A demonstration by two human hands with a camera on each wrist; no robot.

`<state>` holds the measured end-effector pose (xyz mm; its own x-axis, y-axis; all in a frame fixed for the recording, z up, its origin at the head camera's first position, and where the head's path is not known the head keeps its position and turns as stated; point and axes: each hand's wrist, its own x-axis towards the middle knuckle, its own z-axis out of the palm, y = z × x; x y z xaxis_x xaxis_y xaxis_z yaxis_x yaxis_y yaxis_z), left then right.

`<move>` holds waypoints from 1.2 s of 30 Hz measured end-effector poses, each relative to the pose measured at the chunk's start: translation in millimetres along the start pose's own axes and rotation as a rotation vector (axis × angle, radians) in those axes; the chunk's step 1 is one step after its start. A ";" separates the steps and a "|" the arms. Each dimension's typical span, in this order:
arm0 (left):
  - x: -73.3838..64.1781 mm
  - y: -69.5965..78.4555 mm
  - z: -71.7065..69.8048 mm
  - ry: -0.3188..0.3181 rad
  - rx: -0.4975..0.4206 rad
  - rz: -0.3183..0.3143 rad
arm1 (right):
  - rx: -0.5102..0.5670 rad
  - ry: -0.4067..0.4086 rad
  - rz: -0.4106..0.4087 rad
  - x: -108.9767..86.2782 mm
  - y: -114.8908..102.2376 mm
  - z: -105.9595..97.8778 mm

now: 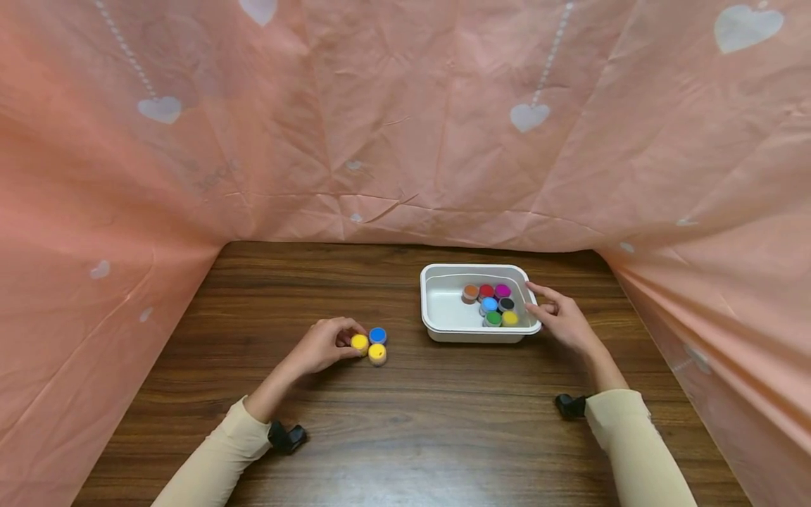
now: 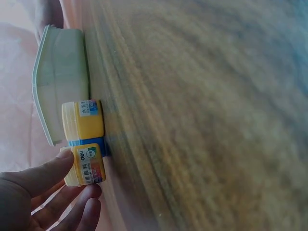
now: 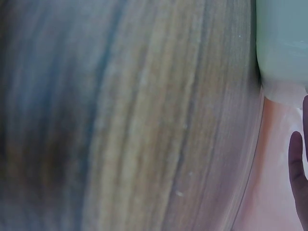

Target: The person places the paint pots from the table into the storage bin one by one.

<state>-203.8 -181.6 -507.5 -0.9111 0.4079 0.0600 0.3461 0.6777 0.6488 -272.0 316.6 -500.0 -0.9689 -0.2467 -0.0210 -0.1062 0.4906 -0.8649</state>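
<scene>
In the head view, my left hand (image 1: 329,344) pinches a yellow-lidded paint jar (image 1: 359,343) between thumb and fingers. Touching or close beside it stand a blue-lidded paint jar (image 1: 377,335) and a second yellow-lidded jar (image 1: 377,353). The left wrist view shows the thumb on the lid edge of the held yellow jar (image 2: 86,166). Over to the right, my right hand (image 1: 566,322) touches the right rim of a white plastic tray (image 1: 446,329) with thumb and forefinger. Its extended fingers (image 3: 297,163) show only partly in the right wrist view.
Several paint jars with lids such as red (image 1: 486,291), green (image 1: 493,319) and black (image 1: 506,304) stand in the tray's right half. The wooden table (image 1: 405,415) is bounded by a pink cloth (image 1: 405,141) at the back and sides.
</scene>
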 end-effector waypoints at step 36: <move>7.0 29.9 -15.6 0.081 0.025 0.092 | -0.013 0.003 -0.025 -0.1 1.3 -0.2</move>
<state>-203.3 -168.0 -475.9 -0.8899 0.4189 0.1803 0.4337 0.6551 0.6187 -272.1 317.5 -501.0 -0.9665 -0.2568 0.0024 -0.1337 0.4952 -0.8584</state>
